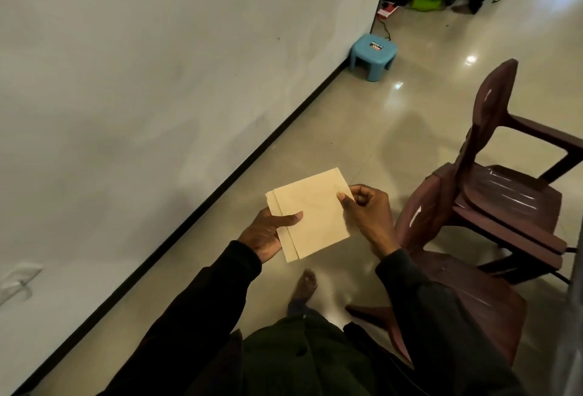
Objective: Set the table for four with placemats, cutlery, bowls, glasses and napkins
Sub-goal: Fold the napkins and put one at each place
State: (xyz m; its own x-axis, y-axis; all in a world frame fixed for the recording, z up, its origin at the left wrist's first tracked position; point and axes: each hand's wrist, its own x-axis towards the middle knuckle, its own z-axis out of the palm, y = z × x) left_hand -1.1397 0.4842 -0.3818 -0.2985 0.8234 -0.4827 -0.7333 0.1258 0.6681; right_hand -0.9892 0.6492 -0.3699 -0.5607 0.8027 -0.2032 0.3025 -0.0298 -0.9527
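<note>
Now we hold the tan napkins — left hand gripping their near-left edge, right hand pinching the far-right corner — stacked brown chairs at right.

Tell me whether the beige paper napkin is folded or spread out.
Folded: the beige paper napkin is a compact rectangle with an overlapping layer edge along one side, pinched by the left hand and right hand.

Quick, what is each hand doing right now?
Left hand: grips the folded beige napkin, thumb on top.
Right hand: pinches the same napkin's right edge.
</note>
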